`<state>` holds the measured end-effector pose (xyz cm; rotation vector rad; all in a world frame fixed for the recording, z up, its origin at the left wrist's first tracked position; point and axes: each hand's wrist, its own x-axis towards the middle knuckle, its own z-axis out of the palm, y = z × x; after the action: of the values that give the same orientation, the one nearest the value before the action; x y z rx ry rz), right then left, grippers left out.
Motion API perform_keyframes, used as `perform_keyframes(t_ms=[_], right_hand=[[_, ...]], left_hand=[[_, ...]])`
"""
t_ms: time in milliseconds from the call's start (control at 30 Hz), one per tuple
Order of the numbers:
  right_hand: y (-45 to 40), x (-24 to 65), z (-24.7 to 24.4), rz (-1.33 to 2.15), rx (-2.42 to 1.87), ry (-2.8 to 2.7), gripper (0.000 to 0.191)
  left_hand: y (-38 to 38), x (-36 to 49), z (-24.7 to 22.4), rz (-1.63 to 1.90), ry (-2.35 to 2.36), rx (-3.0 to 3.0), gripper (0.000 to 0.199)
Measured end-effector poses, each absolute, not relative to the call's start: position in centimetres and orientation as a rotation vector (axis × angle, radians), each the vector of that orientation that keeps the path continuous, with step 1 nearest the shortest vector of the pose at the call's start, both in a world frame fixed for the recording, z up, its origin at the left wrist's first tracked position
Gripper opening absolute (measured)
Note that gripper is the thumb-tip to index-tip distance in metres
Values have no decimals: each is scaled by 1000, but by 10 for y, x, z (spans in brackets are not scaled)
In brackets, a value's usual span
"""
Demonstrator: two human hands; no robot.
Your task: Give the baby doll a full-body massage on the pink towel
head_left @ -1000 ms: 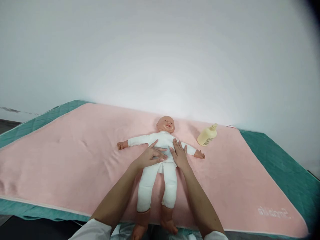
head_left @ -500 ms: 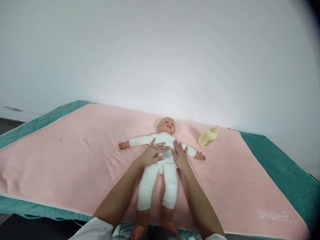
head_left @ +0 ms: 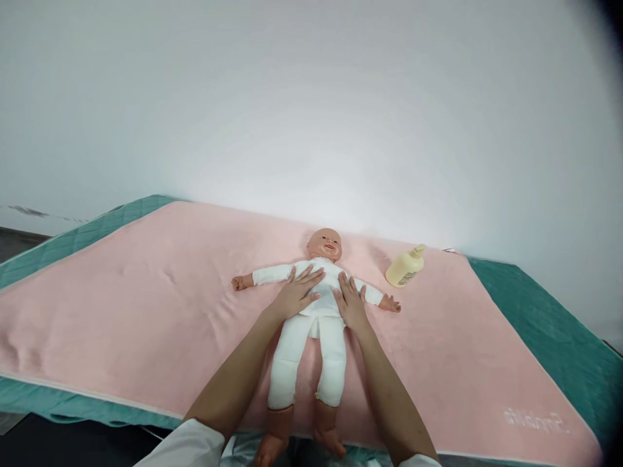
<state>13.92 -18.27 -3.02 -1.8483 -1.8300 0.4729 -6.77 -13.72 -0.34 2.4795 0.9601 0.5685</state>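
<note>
A baby doll with a white cloth body lies on its back, arms spread to both sides, its feet toward me at the front edge. Flat on the left side of its torso rests my left hand, fingers outstretched across the chest. My right hand lies on the other side of the torso, its fingers straight and pointing up toward the doll's shoulder. Both hands are open and hold nothing. Beyond the doll's arm on the right, a pale yellow pump bottle is on the blanket, apart from my hands.
A pink blanket lies under the doll, over a green quilted cover that shows at the sides and front. A plain pale wall rises right behind the far edge.
My left hand has shifted slightly up the doll's chest, its fingers now angled more upward and more spread. The right hand stays in nearly the same place.
</note>
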Motion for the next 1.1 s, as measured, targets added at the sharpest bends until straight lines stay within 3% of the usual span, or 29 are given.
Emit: perform_keyframes(t_ms=[667,1100], right_hand=[[-183,139,-30,472,-1858,-1840,62],[-183,151,-41,394,-1677,-1743,65]], left_hand=[[-133,-59,-17,703,1625,2332,49],[-132,-60,-19,720,1621,2283,50]])
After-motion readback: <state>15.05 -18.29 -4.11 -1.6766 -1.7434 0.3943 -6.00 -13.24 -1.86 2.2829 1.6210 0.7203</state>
